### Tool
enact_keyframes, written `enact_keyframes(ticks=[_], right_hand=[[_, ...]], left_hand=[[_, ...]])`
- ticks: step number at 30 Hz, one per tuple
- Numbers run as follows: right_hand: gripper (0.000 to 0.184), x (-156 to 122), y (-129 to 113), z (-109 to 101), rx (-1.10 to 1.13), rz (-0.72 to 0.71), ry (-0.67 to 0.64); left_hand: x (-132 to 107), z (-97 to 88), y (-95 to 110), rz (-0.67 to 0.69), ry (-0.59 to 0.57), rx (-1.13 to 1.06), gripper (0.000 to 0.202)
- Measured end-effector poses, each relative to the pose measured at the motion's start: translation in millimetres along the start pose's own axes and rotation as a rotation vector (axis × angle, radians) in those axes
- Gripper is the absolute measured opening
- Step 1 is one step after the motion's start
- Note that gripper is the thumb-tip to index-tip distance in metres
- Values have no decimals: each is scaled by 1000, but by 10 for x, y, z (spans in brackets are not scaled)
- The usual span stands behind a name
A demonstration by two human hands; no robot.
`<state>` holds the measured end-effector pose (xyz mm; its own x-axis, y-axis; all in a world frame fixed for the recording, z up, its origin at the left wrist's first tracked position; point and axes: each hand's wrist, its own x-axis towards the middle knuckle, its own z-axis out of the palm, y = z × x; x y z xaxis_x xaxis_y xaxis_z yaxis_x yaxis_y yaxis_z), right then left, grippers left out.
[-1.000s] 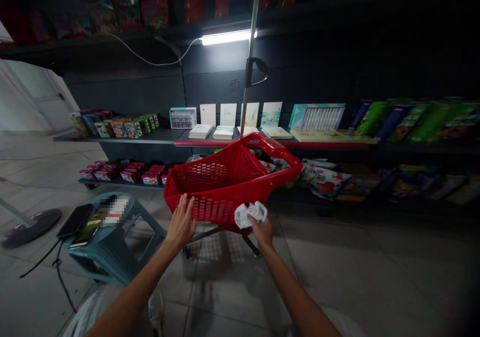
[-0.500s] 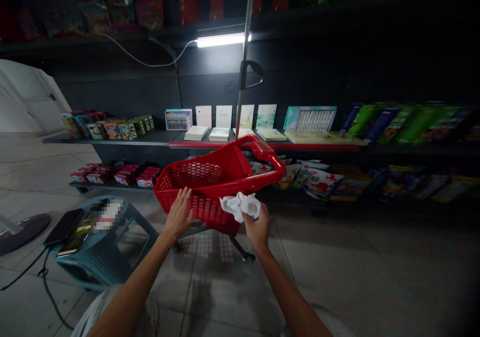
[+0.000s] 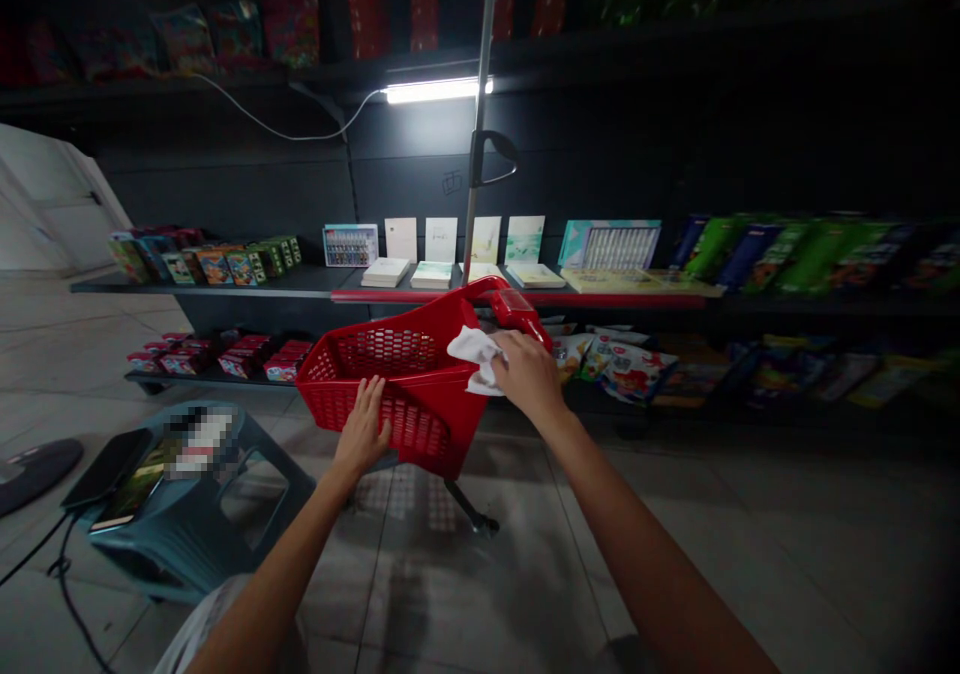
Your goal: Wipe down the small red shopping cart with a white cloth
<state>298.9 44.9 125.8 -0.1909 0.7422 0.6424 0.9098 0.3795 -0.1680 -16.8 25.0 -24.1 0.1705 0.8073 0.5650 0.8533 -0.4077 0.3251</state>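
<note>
A small red shopping cart (image 3: 457,424) with perforated sides stands in front of me, its handle towards the right. Against its near side rests my left hand (image 3: 364,429), fingers stretched out and holding nothing. My right hand (image 3: 525,369) grips a crumpled white cloth (image 3: 480,354) up at the cart's rim, close to the handle. The cloth and hand cover part of the rim and handle. Below the basket, a dark leg with a caster (image 3: 480,519) shows on the floor.
A blue-green plastic stool (image 3: 180,514) at left carries a phone (image 3: 135,489) and a black device with cables. Behind the cart, a shelf (image 3: 300,279) holds books, boxes and snack bags. A metal pole (image 3: 480,104) with a black handle rises behind the cart.
My right hand has moved the cloth up from the cart's near side to the rim by the handle. My left hand stays on the side. The view has shifted slightly.
</note>
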Motion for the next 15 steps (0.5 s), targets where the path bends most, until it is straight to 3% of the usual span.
enact_keyframes(ticks=[2,6,12,15], right_hand=[[28,68,-99,-17,-109,52,-120],[27,66,-259,-90,-204,77,-238],[38,-105,-532,-285,-154,-45,-296],[44,-182,-745,-351,-106,-66,-315]], left_hand=[[-2,6,7,-18,2,22,85],[-24,7,31,-72,9,58,89],[-93,1,101,-166,19,65,91],[-149,-32,244,-100,49,29,93]])
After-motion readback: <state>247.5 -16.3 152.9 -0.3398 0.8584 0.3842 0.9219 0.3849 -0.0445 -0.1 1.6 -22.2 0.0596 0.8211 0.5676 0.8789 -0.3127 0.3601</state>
